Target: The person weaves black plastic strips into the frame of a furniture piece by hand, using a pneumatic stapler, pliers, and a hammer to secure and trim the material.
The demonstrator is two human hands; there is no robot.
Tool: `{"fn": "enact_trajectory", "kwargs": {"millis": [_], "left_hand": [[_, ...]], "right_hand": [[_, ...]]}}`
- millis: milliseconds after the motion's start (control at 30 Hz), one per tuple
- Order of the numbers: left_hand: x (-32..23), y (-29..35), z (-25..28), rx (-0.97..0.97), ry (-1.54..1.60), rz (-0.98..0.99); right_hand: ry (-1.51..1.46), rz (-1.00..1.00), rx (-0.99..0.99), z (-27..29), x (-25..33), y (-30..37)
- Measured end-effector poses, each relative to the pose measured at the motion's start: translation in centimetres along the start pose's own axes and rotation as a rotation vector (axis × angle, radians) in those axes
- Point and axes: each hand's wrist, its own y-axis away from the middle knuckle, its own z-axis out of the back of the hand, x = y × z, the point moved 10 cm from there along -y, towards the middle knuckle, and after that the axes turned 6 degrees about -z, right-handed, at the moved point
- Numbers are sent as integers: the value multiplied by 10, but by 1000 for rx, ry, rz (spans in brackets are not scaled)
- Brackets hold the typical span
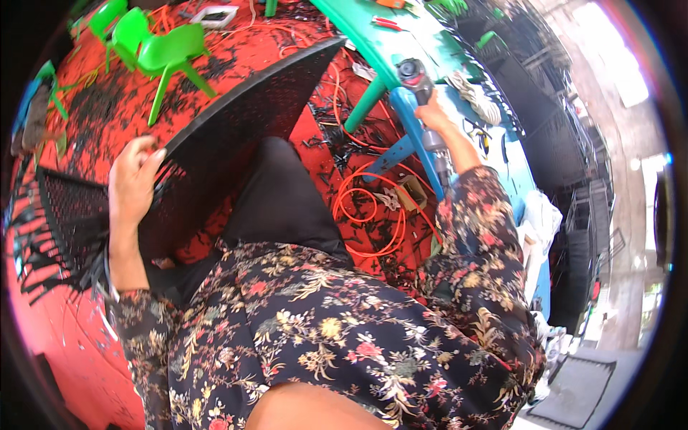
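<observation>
Across my lap lies a large black panel (247, 107) with a fine woven or mesh-like surface, tilted up toward its far right corner. My left hand (135, 175) is closed on its left edge, fingers curled over the rim. Black netting with loose fringe-like strips (68, 222) hangs to the left of that hand. On the right, my right hand (437, 115) grips a grey and black handheld power tool (423, 87) with a round head, held above the blue stool or table edge and away from the panel. Its exact kind cannot be made out.
Orange hose (373, 215) lies coiled on the red floor (236, 54) among black scraps. Green plastic chairs (168, 50) stand at far left. A green table (351, 25) and blue table (512, 168) hold pliers (484, 143) and white gloves (476, 97). A small cardboard box (413, 192) sits below.
</observation>
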Motion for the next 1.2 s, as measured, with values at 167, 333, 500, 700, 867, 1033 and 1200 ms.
{"fn": "enact_trajectory", "kwargs": {"millis": [167,333,500,700,867,1033,1200], "left_hand": [[19,-2,24,85,17,166],[43,-6,48,59,130,224],[49,-11,65,2,153,207],[69,-22,63,23,151,134],[64,-24,60,28,151,139],[59,-20,80,-79,146,64],[39,-16,78,-184,43,7]], "right_hand": [[137,-151,-88,-9,10,-16],[45,17,-341,55,-1,11],[224,-215,-424,118,-140,42],[296,-431,-286,127,-220,131],[528,-393,-73,132,-259,154],[628,-268,304,100,-297,137],[809,-256,-138,141,-288,129]]}}
